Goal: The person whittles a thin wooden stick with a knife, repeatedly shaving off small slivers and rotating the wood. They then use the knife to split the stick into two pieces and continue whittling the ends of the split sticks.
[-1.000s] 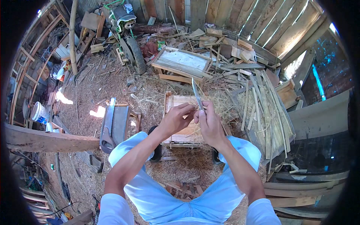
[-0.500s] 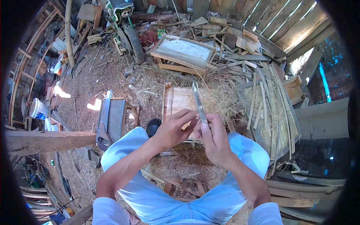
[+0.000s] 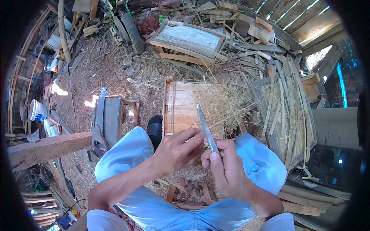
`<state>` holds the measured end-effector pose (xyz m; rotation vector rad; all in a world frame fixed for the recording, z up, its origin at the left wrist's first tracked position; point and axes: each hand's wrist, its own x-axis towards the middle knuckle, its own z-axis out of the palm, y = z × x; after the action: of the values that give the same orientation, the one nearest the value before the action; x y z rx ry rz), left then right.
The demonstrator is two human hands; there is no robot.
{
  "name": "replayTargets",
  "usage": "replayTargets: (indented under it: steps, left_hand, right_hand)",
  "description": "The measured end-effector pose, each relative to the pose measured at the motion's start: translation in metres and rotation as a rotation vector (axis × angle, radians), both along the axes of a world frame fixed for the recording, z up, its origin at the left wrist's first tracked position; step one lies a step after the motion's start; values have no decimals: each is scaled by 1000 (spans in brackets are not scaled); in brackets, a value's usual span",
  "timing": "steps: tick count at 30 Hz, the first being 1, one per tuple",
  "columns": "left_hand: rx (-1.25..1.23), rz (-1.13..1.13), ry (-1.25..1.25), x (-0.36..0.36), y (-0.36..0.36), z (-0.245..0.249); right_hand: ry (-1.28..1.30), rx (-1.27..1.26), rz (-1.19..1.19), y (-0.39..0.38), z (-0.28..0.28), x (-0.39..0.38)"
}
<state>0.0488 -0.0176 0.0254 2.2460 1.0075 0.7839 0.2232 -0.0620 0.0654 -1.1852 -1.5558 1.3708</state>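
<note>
Nearest, between the knees in pale blue shorts [image 3: 165,211], a small slatted wooden piece [image 3: 189,190] lies flat on the floor [image 3: 100,73], which is littered with sawdust and shavings. Just above it the right hand [image 3: 227,169] is closed tight round the handle of a knife [image 3: 206,127]. Its long, narrow grey blade stands up and tilts a little leftward, in front of the lap. The left hand [image 3: 177,150] is curled beside it with its fingertips against the lower blade (whether they pinch a sliver there I cannot tell).

Right behind the hands lies a pale panel of planks [image 3: 179,104], flat on the ground. A tangled heap of dry, straw-like shavings [image 3: 227,102] spills over its right half. A black sandal [image 3: 155,129] sits at the panel's near left corner.

To the left, a hand saw [image 3: 99,119] with a dark handle rests on a low wooden stool [image 3: 115,115], and a rough, thick beam [image 3: 46,148] juts in from the side. To the right, long split bamboo strips [image 3: 287,111] lie stacked in a curved bundle.

Farther out stands a white bucket [image 3: 36,111], its contents hidden. A shallow rectangular wooden frame [image 3: 189,38] lies among offcuts, with a black tyre [image 3: 130,29] beside it and a plank wall [image 3: 308,23] behind.
</note>
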Motion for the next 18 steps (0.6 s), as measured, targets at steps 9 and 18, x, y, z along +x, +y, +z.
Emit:
replayTargets:
  steps: [9,18]
  left_hand:
    - [15,7,-1,2,1,0]
    - [19,16,-3,2,0,2]
  right_hand:
    - [-40,-26,58,2,5,2]
    - [-67,63,19,0,-3,0]
